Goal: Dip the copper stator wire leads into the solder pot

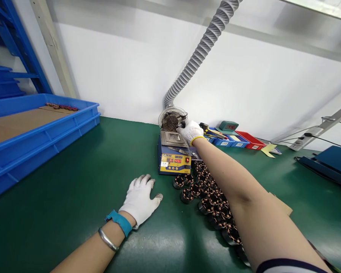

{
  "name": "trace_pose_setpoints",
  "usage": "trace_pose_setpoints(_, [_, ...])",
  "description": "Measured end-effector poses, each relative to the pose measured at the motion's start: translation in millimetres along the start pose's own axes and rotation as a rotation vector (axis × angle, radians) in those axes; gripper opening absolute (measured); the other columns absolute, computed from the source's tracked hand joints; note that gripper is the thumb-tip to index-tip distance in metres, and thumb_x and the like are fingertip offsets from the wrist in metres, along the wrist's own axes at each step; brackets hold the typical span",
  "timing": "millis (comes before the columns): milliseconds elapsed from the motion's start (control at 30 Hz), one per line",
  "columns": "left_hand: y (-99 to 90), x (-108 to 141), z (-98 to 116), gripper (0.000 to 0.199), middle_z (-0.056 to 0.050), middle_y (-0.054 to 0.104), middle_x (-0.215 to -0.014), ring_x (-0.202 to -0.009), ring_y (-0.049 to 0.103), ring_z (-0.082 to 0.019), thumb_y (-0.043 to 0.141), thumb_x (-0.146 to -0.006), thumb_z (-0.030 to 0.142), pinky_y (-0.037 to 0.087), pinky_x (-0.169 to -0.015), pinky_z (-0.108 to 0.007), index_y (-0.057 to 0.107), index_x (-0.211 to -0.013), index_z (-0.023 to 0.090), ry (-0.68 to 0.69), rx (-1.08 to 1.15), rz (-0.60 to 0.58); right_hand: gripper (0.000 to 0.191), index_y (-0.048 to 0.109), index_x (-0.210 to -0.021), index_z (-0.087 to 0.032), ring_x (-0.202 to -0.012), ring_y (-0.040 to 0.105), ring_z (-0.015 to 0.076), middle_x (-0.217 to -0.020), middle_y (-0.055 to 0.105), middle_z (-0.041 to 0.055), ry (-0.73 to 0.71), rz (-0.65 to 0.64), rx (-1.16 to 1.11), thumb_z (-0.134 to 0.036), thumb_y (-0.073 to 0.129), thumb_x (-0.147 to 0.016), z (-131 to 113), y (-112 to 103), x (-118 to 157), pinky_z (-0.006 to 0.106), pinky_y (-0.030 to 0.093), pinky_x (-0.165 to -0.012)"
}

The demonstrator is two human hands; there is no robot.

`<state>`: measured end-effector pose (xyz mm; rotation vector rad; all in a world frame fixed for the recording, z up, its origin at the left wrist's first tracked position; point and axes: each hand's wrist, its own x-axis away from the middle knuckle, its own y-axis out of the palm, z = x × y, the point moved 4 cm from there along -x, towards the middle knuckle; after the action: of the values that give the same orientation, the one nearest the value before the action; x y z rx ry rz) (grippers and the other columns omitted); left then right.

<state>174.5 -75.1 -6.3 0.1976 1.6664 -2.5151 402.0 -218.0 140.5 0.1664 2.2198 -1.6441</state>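
My left hand (142, 199), in a white glove with dirty fingertips, lies on the green table (108, 163) with its fingers apart and nothing in it. My right hand (191, 131), also gloved, reaches to the top of a blue and yellow machine (174, 163) with a red digital display. Its fingers are bent together beside the round fan guard (170, 122); something small and dark shows at the fingertips, too small to name. Right of the machine and partly under my right forearm stand several black rings with copper windings (206, 205).
A large blue tray (82, 127) with cardboard and small coils is at the left. A grey hose (200, 49) rises behind the fan. Blue bins (230, 141), a red bin (250, 141) and a green box (229, 126) stand behind my right arm. A power strip (306, 138) is farther right.
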Motion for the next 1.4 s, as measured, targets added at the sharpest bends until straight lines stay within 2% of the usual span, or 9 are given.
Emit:
trace_pose_setpoints(200, [-1.5,-0.9,-1.5,0.048,-0.010,0.050,-0.137,-0.129,0.040,-0.029,0.049,-0.083,0.045,0.030,-0.110,-0.045,0.060,-0.120,0.016,0.025,-0.037,0.005,0.046,0.068,-0.110,-0.018,-0.091,0.064,0.0213,-0.094,0.070,0.0057,0.020,-0.028,-0.264,-0.045,0.065,-0.072,5.5,-17.3,35.7,0.031,0.049,-0.080])
trace_pose_setpoints(333, [-1.2,-2.6,-3.5,0.051,-0.012,0.047,-0.139,-0.130,0.039,-0.030,0.047,-0.084,0.049,0.029,-0.110,-0.045,0.058,-0.121,0.015,0.049,-0.077,-0.017,0.042,0.067,-0.113,-0.020,-0.074,0.064,0.0163,-0.084,0.071,0.0031,0.007,-0.206,-0.376,-0.039,0.062,-0.076,11.9,-31.4,92.7,0.029,0.051,-0.070])
trace_pose_setpoints(500, [-2.0,-5.2,-7.1,0.053,-0.013,0.046,-0.139,-0.132,0.036,-0.032,0.046,-0.084,0.050,0.029,-0.110,-0.047,0.058,-0.120,0.014,0.078,-0.083,-0.028,0.034,0.071,-0.105,-0.028,-0.083,0.065,0.0179,-0.095,0.071,-0.0004,-0.286,-0.637,-0.091,-0.024,0.058,-0.074,8.8,-45.8,193.2,0.026,0.049,-0.070])
trace_pose_setpoints(633, [-6.1,7.3,4.8,0.059,-0.014,0.054,-0.130,-0.122,0.049,-0.031,0.053,-0.078,0.052,0.039,-0.104,-0.045,0.054,-0.123,0.013,0.078,0.156,-0.043,0.029,0.071,-0.101,-0.030,-0.090,0.065,0.0216,-0.097,0.071,-0.0002,-0.281,-0.701,-0.026,-0.027,0.058,-0.075,11.3,-34.7,246.0,0.028,0.049,-0.071])
trace_pose_setpoints(767, [-4.8,34.2,33.1,0.078,-0.009,0.062,-0.117,-0.100,0.063,-0.023,0.067,-0.065,0.049,0.053,-0.088,-0.034,0.043,-0.131,0.016,0.136,0.558,-0.062,0.023,0.069,-0.094,-0.025,-0.078,0.066,0.0176,-0.081,0.070,-0.0003,0.059,-0.602,-0.461,-0.029,0.062,-0.073,14.7,-2.1,260.4,0.025,0.052,-0.067])
trace_pose_setpoints(900, [-7.4,44.3,42.1,0.057,-0.007,0.066,-0.106,-0.097,0.064,-0.023,0.069,-0.064,0.043,0.052,-0.089,-0.036,0.055,-0.113,0.017,0.115,0.600,0.107,0.018,0.060,-0.083,-0.020,-0.062,0.063,0.0133,-0.068,0.064,-0.0011,0.347,-0.575,-1.021,-0.028,0.069,-0.069,10.3,28.9,265.4,0.024,0.054,-0.061])
trace_pose_setpoints(1000, [-13.0,40.9,42.5,0.050,-0.010,0.063,-0.114,-0.102,0.062,-0.023,0.065,-0.066,0.038,0.051,-0.092,-0.036,0.057,-0.109,0.016,0.192,0.685,0.071,0.029,0.050,-0.069,-0.019,-0.054,0.059,0.0108,-0.057,0.057,-0.0041,0.394,-0.674,-1.321,-0.032,0.075,-0.065,6.2,34.2,266.0,0.024,0.054,-0.058])
trace_pose_setpoints(1133, [-16.8,35.9,43.1,0.048,-0.011,0.048,-0.138,-0.120,0.053,-0.026,0.060,-0.065,0.031,0.047,-0.099,-0.035,0.061,-0.111,0.016,0.287,0.662,-0.119,0.033,0.051,-0.070,-0.016,-0.055,0.060,0.0101,-0.060,0.060,-0.0022,0.328,-0.772,-1.359,-0.029,0.080,-0.060,8.4,24.5,261.8,0.022,0.053,-0.056])
trace_pose_setpoints(1400, [-0.6,32.5,29.3,0.062,-0.008,0.025,-0.153,-0.139,0.028,-0.023,0.042,-0.078,0.028,0.027,-0.115,-0.037,0.041,-0.138,0.014,0.375,0.608,-0.206,0.028,0.055,-0.089,-0.017,-0.052,0.060,0.0100,-0.058,0.061,-0.0039,0.326,-0.951,-1.165,-0.013,0.068,-0.064,4.3,25.3,259.9,0.018,0.050,-0.048])
